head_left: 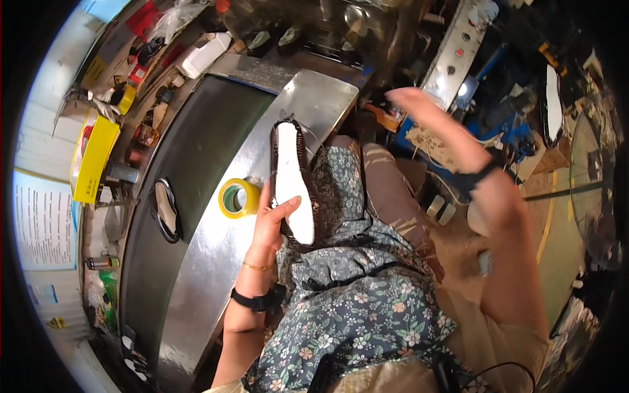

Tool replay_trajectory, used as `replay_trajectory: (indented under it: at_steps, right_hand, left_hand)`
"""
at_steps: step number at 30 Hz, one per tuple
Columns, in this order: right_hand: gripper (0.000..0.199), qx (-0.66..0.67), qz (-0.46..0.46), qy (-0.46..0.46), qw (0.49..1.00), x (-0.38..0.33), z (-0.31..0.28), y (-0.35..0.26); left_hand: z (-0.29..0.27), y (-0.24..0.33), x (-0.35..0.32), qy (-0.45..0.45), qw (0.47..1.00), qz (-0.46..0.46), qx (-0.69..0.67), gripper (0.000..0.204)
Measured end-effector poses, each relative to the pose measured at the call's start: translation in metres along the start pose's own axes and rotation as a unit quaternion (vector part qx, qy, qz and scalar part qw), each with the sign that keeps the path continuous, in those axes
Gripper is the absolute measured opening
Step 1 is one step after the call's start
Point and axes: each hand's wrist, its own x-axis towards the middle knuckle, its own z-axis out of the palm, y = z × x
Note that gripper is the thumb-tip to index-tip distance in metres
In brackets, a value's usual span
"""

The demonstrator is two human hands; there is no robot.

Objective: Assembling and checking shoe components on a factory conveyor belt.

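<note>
Now left hand (272, 219) grips shoe sole (291, 187); right hand (426, 114) raised.

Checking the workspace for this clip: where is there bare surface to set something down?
The shiny metal sheet is bare below the yellow tape roll, beside the left hand holding the white shoe insole. The dark belt is free above the lone shoe sole. The far-left shelf by the yellow box is crowded.

A roll of yellow tape (237, 198) lies on the steel worktop (209, 255). Beside it runs a dark conveyor belt (190, 157) carrying another shoe upper (166, 211). A yellow box (94, 157) sits beyond the belt, near a white container (204, 54). A grey control panel (453, 52) stands to the right.
</note>
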Motion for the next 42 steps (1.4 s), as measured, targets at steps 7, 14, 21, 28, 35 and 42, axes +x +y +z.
replay_trajectory:
  at_steps: [7, 14, 21, 28, 35, 42]
  right_hand:
    - [0.085, -0.582, 0.187, 0.212, 0.762, -0.106, -0.301, -0.059]
    - [0.085, -0.507, 0.231, 0.420, 0.716, -0.153, -0.278, -0.014]
    - [0.080, -0.043, -0.125, 0.379, 0.916, -0.185, -0.068, -0.069]
    - [0.100, -0.019, -0.243, 0.053, 0.969, -0.180, 0.109, -0.137]
    - [0.077, 0.518, 0.087, -0.292, 0.799, -0.138, 0.047, -0.112]
    - [0.061, 0.558, 0.226, -0.073, 0.795, -0.240, 0.047, -0.050]
  left_hand:
    - [-0.011, -0.065, -0.025, -0.070, 0.562, 0.247, 0.786, 0.057]
    - [0.011, -0.066, -0.030, -0.025, 0.829, 0.177, 0.530, 0.043]
    - [0.071, -0.031, 0.000, -0.153, 0.976, 0.057, 0.145, 0.045]
    - [0.087, 0.029, 0.047, -0.143, 0.936, 0.020, -0.320, 0.063]
    - [0.083, 0.019, 0.011, -0.123, 0.955, 0.021, 0.270, 0.053]
    - [0.039, 0.005, 0.025, 0.031, 0.827, 0.322, 0.461, 0.066]
